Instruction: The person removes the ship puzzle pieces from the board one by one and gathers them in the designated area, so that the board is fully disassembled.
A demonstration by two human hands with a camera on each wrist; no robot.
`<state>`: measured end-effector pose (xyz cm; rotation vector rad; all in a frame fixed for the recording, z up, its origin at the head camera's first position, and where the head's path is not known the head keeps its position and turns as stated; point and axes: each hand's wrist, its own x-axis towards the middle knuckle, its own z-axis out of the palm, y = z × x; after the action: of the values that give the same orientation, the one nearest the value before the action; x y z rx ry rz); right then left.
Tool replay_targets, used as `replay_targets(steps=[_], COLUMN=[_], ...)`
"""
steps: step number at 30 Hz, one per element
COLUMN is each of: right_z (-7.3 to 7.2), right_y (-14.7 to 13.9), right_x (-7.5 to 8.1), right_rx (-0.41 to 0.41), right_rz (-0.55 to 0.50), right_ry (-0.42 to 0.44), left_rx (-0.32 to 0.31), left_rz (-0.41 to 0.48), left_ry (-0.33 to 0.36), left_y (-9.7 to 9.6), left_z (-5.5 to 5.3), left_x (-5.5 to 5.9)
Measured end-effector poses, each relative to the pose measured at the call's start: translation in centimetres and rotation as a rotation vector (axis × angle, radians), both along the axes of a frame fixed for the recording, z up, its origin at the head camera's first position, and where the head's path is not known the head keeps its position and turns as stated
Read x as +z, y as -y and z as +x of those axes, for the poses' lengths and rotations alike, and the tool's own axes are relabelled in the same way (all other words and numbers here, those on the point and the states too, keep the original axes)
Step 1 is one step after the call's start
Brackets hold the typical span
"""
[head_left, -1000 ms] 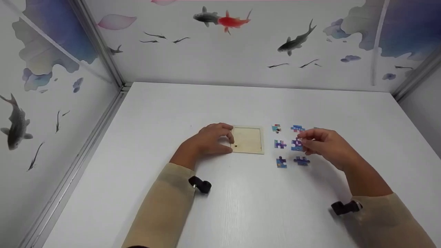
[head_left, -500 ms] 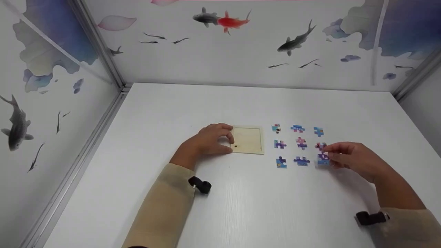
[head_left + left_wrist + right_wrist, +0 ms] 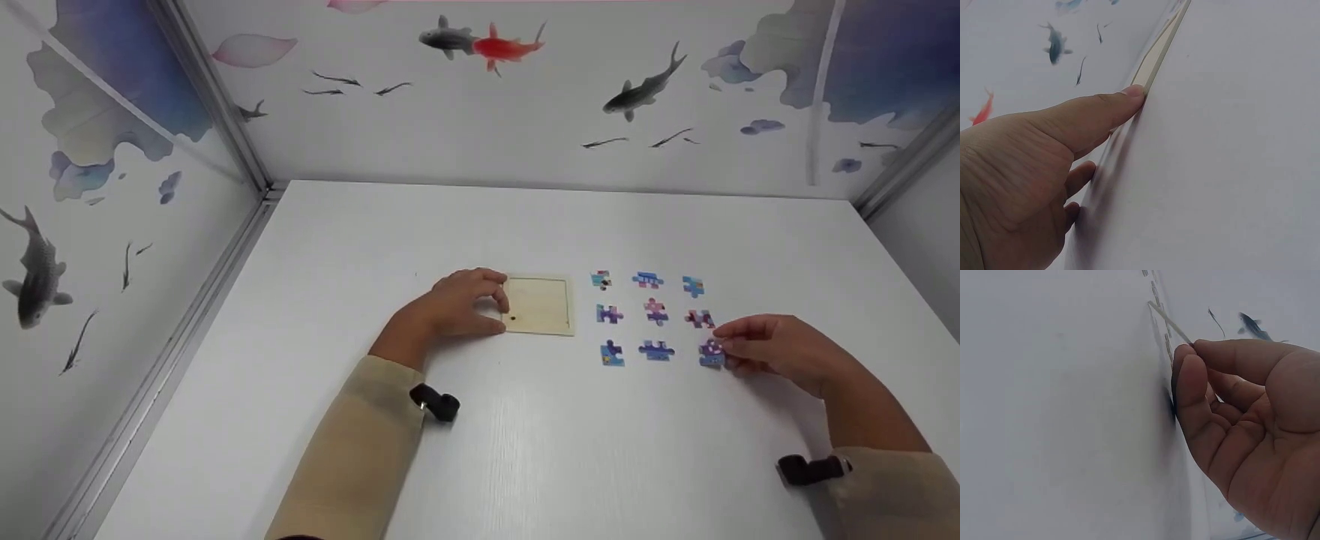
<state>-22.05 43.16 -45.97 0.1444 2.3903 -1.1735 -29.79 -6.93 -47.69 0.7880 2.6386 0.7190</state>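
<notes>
A shallow wooden puzzle tray (image 3: 538, 305) lies flat on the white table. My left hand (image 3: 463, 301) holds it by the left side, thumb at the near corner and fingertips at the far one. In the left wrist view, the thumb (image 3: 1103, 109) presses against the edge of the tray (image 3: 1157, 56). At the right end of the nearest row, my right hand (image 3: 784, 351) pinches a purple and blue jigsaw piece (image 3: 711, 352). Seen edge-on in the right wrist view, that jigsaw piece (image 3: 1169, 322) slants between thumb and finger, one end raised off the table.
Right of the tray, several other jigsaw pieces lie apart in rows, including a pink and purple piece (image 3: 655, 311), a dark red one (image 3: 700, 319) and a blue one (image 3: 657, 350). Printed walls (image 3: 480, 112) border the table at the back and left.
My right hand has moved right and nearer with its jigsaw piece, from the middle column to the near end of the right column. My left hand and the tray have stayed put.
</notes>
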Motion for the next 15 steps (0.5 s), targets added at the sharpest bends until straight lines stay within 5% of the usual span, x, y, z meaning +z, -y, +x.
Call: replay_targets(steps=[15], right_z=[0.13], right_y=[0.24], right_x=[0.30], right_rx=[0.000], right_rz=[0.041], right_ry=[-0.007], left_rx=[-0.008], left_rz=[0.006], left_ry=[0.004], left_y=[0.04], left_z=[0.15], left_x=[0.32])
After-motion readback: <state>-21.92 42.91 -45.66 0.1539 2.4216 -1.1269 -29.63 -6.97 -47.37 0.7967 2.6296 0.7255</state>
